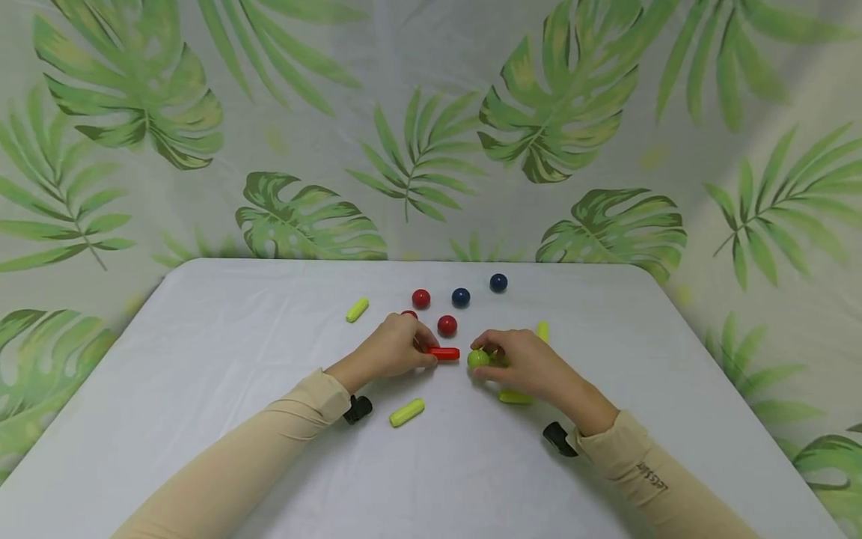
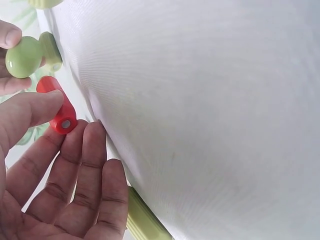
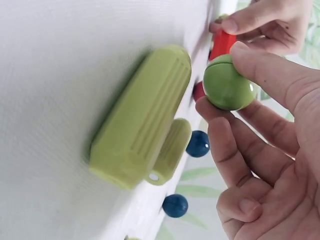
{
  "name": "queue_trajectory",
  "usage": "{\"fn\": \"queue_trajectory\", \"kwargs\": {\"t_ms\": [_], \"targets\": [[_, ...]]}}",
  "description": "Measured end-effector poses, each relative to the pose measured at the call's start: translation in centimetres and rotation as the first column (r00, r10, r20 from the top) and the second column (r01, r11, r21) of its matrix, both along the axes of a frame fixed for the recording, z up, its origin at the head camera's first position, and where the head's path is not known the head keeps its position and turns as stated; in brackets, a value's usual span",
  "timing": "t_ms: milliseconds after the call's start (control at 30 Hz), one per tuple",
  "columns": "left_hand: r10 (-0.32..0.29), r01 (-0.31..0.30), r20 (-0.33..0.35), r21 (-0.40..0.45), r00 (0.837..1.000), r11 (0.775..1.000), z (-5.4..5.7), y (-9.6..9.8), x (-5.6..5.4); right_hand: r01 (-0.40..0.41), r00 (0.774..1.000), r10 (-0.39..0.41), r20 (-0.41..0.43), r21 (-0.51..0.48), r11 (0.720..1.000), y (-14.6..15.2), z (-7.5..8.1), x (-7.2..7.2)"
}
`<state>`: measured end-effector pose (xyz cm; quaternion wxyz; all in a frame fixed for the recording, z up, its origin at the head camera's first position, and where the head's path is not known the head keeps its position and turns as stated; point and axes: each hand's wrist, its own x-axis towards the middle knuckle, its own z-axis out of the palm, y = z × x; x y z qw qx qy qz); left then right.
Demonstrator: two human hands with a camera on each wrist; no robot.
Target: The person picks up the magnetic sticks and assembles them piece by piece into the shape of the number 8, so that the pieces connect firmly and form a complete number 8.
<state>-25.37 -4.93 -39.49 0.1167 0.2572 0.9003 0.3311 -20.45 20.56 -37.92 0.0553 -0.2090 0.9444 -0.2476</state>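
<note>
My left hand (image 1: 397,350) pinches a short red rod (image 1: 447,353) between thumb and fingers, its free end pointing right. In the left wrist view that red rod (image 2: 56,106) shows a silvery disc on its near end. A green ball (image 1: 478,359) is held by the thumb and fingertips of my right hand (image 1: 528,364). The right wrist view shows a seam across the green ball (image 3: 227,84). Ball and rod face each other with a small gap between them. A yellow-green rod (image 1: 515,397) lies beside the right hand, partly hidden by it.
Beyond the hands sit red balls (image 1: 447,325), one partly hidden by the left hand, and two dark blue balls (image 1: 461,297). More yellow-green rods lie at the back left (image 1: 357,310), in front (image 1: 407,412) and behind the right hand (image 1: 542,332). A leaf-print cloth (image 1: 417,165) hangs behind the white table.
</note>
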Motion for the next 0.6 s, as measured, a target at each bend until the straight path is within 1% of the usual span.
{"fn": "queue_trajectory", "kwargs": {"t_ms": [233, 433, 600], "targets": [[-0.025, 0.025, -0.014, 0.007, 1.000, 1.000, -0.2, -0.1, 0.0, 0.006, 0.999, -0.005, 0.034, -0.039, 0.999, -0.5, -0.4, -0.1], [-0.029, 0.029, -0.018, 0.006, 0.999, 1.000, -0.2, -0.2, 0.1, -0.010, 0.999, 0.012, 0.042, -0.040, 0.999, -1.1, -0.9, -0.4], [-0.034, 0.034, -0.019, 0.007, 0.999, 0.999, -0.2, -0.2, 0.2, 0.001, 0.998, 0.001, 0.057, -0.031, 1.000, -1.3, -1.1, -0.6]]}}
